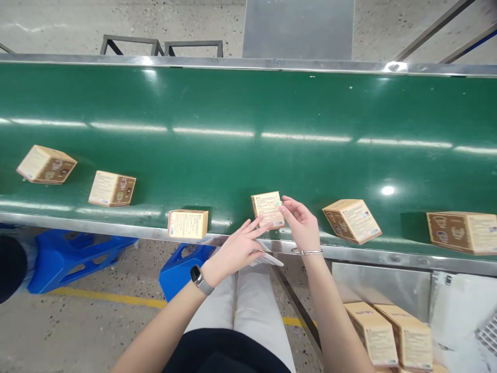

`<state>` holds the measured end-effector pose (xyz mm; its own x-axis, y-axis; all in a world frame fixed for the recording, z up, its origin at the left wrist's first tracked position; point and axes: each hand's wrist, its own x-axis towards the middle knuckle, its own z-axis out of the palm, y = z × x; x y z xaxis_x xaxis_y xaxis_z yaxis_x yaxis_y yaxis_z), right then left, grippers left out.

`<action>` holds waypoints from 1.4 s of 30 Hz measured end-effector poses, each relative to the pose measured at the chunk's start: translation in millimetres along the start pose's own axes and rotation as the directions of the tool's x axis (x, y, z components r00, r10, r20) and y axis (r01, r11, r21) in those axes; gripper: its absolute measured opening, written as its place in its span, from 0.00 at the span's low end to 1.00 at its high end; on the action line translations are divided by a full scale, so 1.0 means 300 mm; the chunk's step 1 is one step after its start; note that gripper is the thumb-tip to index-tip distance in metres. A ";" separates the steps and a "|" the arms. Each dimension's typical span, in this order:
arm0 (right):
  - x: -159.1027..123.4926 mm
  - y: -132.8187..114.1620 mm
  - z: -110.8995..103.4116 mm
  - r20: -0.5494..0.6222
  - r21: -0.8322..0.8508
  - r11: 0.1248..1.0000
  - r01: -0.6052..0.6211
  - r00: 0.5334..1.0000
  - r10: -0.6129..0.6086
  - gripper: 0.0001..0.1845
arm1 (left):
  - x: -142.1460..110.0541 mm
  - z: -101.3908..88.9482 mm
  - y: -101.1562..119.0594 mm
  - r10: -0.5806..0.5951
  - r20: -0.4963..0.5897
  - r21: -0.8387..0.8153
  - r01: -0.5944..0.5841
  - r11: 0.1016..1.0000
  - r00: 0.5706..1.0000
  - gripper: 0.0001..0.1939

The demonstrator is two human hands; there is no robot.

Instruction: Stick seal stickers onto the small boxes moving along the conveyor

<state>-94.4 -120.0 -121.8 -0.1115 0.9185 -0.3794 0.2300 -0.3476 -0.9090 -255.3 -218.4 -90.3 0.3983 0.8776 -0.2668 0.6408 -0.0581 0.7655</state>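
Left hand (244, 243): fingers laid against the printed face of a tan box (265, 202), its grip also holding a white sheet (271, 258) below the box. Right hand (303, 224): thumb and forefinger grip pinching a small sticker (279, 203) at the box's upper right corner. Box sits on the green conveyor belt (233, 98), near the metal edge (368, 255) on the person's side, well apart from similar boxes (352, 221) to either side.
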 end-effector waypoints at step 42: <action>-0.106 -0.132 -0.288 0.328 -0.291 0.911 0.293 0.925 -0.193 0.10 | 0.127 0.017 0.193 -0.362 -0.033 -0.591 0.274 0.758 0.932 0.18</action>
<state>-16.3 -119.0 -59.0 -0.4648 0.8544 -0.2321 0.4584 0.0080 -0.8887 -199.7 -190.8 -59.1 0.1171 0.8545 -0.5061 0.2068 0.4775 0.8539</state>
